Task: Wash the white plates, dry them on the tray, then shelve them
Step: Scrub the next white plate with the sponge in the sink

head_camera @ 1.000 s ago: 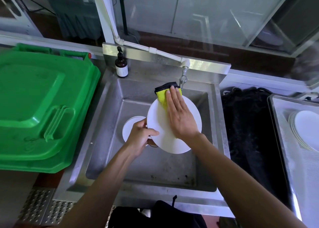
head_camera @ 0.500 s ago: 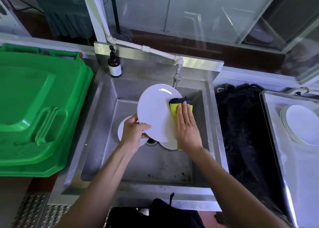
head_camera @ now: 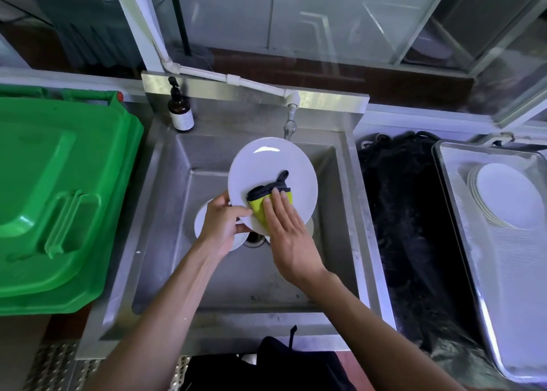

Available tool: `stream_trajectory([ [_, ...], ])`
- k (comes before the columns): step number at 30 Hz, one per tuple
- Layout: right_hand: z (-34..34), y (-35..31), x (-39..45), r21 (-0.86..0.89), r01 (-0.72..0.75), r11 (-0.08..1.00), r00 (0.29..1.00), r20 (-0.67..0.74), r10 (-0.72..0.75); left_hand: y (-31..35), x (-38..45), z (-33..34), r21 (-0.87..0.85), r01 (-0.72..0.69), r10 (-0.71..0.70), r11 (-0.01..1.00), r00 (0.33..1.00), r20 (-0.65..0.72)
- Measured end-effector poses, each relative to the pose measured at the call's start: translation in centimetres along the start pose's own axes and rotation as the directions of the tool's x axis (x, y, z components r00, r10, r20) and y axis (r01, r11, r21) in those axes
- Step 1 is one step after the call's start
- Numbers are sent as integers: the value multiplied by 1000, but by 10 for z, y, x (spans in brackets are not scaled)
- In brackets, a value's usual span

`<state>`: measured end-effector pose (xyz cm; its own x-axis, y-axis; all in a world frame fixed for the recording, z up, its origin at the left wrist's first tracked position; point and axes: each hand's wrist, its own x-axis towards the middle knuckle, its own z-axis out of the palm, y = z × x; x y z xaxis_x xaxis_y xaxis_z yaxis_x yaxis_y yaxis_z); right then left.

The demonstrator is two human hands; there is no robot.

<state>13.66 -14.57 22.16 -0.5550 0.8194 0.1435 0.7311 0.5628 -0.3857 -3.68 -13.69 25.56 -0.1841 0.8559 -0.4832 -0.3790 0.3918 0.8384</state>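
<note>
Over the steel sink [head_camera: 165, 219] I hold a white plate [head_camera: 266, 165] tilted up, its face toward me. My left hand [head_camera: 222, 227] grips the plate's lower left rim. My right hand [head_camera: 287, 230] presses a yellow and black cloth [head_camera: 266, 199] flat against the plate's lower face, fingers straight. Under the held plate, other white plates [head_camera: 199, 222] lie on the sink floor near the drain [head_camera: 254, 239], mostly hidden. A stack of white plates [head_camera: 509, 198] leans in the metal tray [head_camera: 479, 272] at the right.
A tap [head_camera: 290, 121] hangs just behind the held plate. A brown soap bottle [head_camera: 180, 112] stands at the sink's back left corner. A green bin lid [head_camera: 59, 189] fills the left side. A black mat [head_camera: 411, 227] lies between sink and tray.
My right hand slid the cloth from the plate's right edge onto its lower face. My left hand kept its grip on the rim while the plate tilted slightly.
</note>
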Motion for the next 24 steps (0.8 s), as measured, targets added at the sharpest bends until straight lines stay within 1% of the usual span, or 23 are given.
stream_trajectory([
  [3,-6,1,5,8,77,997,995,66,-77,3,0,-5,27,-3,3,1000,1000,9],
  [7,-14,3,20,-3,165,986,982,93,-164,7,0,-12,60,-14,12,998,999,36],
  [12,-19,4,43,-33,243,970,968,72,-240,12,-2,-17,66,-21,17,998,997,70],
  [16,-28,2,59,-19,355,935,935,13,-355,16,-6,-19,107,13,-31,994,985,168],
  [19,-31,-2,68,-56,424,904,904,-28,-426,18,-7,-19,132,33,-61,991,975,212],
  [22,-35,-5,76,-70,452,889,889,-52,-456,17,-10,-15,155,28,-63,988,972,227],
  [24,-37,-3,80,-77,440,895,894,-59,-444,15,-11,-13,152,15,-47,988,977,208],
])
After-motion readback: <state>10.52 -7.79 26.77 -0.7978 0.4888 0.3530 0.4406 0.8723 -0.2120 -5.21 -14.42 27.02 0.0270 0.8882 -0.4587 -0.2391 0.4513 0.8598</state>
